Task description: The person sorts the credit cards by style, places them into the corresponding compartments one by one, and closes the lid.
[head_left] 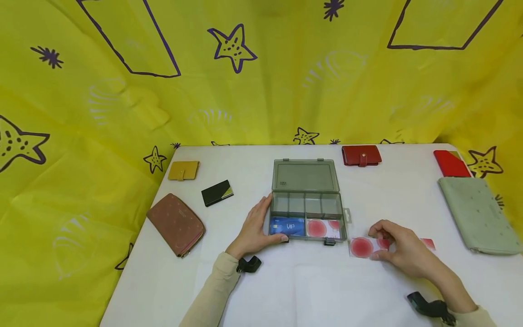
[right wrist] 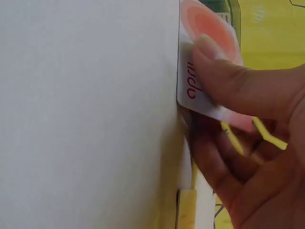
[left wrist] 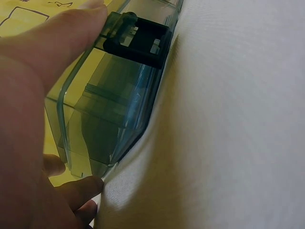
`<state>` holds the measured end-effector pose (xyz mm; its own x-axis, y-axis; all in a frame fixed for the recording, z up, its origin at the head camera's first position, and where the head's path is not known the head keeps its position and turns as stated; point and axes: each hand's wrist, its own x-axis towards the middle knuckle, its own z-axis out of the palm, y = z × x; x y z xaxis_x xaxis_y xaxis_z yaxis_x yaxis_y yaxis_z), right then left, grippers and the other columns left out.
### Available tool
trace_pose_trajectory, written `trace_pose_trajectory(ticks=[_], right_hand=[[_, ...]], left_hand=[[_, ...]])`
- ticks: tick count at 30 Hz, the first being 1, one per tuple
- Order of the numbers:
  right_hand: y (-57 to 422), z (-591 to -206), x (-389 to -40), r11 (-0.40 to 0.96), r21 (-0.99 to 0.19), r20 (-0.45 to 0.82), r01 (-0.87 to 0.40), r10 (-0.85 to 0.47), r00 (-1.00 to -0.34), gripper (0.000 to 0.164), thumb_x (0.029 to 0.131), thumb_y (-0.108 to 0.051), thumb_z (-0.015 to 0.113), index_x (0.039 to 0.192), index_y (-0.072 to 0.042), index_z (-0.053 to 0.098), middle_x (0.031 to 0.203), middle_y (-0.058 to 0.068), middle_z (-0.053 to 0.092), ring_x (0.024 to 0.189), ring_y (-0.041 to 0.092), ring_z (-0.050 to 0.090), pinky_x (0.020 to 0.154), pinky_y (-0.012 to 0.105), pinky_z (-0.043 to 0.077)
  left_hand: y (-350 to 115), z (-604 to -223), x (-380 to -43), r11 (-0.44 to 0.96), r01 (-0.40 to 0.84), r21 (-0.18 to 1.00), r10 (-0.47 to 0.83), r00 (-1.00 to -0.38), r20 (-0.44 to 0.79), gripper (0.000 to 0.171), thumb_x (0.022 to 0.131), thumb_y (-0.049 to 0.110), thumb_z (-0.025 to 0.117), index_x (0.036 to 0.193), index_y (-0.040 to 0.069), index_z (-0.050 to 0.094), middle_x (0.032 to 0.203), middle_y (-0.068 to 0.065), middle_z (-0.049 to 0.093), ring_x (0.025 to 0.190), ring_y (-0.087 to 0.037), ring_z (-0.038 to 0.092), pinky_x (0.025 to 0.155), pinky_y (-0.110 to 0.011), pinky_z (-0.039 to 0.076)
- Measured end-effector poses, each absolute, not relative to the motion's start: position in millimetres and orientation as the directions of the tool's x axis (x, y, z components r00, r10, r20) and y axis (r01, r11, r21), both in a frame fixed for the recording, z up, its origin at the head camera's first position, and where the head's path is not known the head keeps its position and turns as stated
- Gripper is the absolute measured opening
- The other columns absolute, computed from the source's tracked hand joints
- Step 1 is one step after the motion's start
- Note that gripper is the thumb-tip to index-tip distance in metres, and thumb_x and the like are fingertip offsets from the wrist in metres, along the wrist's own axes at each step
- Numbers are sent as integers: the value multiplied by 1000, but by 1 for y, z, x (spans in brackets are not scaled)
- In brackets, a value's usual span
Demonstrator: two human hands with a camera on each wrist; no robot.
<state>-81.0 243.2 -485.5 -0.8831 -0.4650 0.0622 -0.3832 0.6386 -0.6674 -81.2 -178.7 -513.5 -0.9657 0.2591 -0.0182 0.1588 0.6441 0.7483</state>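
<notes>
A clear grey-green plastic divider box [head_left: 305, 175] lies with its lid folded back. Two front compartments hold a blue VIP card [head_left: 288, 226] and a white card with pink-red circles [head_left: 323, 228]. My left hand [head_left: 258, 227] grips the box's front left corner, thumb along the front and fingers along the left side. Right of the box, my right hand [head_left: 402, 247] pinches another white card with pink-red circles [head_left: 361, 248] between thumb and fingers, low over the table. A pink-red card end [head_left: 428, 244] shows behind that hand; the rest is hidden.
On the left lie a yellow snap wallet [head_left: 184, 170], a black card case [head_left: 217, 193] and a brown zip wallet [head_left: 176, 225]. A dark red snap wallet [head_left: 361, 156] sits behind; a red case [head_left: 451, 163] and a green zip pouch [head_left: 480, 215] lie right. A yellow curtain [head_left: 261, 100] hangs behind.
</notes>
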Motion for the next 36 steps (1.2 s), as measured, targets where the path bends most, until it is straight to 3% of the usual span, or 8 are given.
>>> trace_pose_trajectory(ticks=[3,7,11,16,21,26,29,36], right_hand=[[249,-484,-85,601,-725,79,-337,-413,-907,46,74,-3,95,110,-16,69,100,-7,66,84,0,61,72,12,56],[255,-479,-88,562,-803,39,-200,-285,-958,37,84,-6,90,116,-10,72,104,-23,68,76,2,70,62,19,59],[251,-473,-94,489,-859,52,-153,-214,-975,41,88,-5,86,126,-1,72,106,-31,66,80,0,75,66,17,60],[232,-469,-104,373,-917,44,-142,-257,-965,48,86,0,86,131,3,70,103,-20,74,81,3,75,72,16,61],[212,-471,-109,272,-954,6,-129,-411,-912,62,81,2,89,138,5,64,100,-6,78,83,12,76,74,24,64],[198,-475,-111,287,-940,12,-188,-520,-854,69,78,-3,93,141,3,63,119,7,73,89,11,73,77,24,64],[191,-476,-114,343,-882,95,-322,-540,-837,64,78,-8,95,136,-3,69,122,12,73,89,9,69,77,20,61],[182,-471,-118,446,-701,235,-556,-592,-771,51,79,-14,95,126,-18,76,121,-2,74,99,12,62,80,26,54]], left_hand=[[-179,-513,-82,651,157,743,260,-965,-23,123,80,50,90,173,26,13,177,-14,21,163,-39,18,127,-68,21],[-179,-513,-82,658,153,738,264,-964,-35,123,81,51,90,173,26,12,178,-13,21,164,-38,18,128,-67,21],[-180,-512,-82,659,157,736,271,-962,-38,123,81,50,89,173,24,11,178,-12,20,165,-35,16,129,-65,20],[-180,-512,-81,651,159,743,266,-963,-28,123,81,50,90,173,24,12,177,-12,21,165,-36,17,129,-65,19],[-179,-513,-78,649,139,748,260,-964,-47,123,81,49,90,173,24,12,178,-11,21,165,-35,16,129,-65,19],[-178,-515,-77,652,136,746,261,-964,-53,122,82,48,89,173,23,12,178,-11,21,165,-35,16,129,-65,18],[-178,-515,-78,649,152,745,266,-963,-36,122,81,49,89,173,22,12,177,-12,22,165,-36,16,129,-66,19],[-178,-514,-80,647,158,746,267,-963,-28,123,81,51,89,173,23,12,178,-11,21,165,-35,15,129,-66,18]])
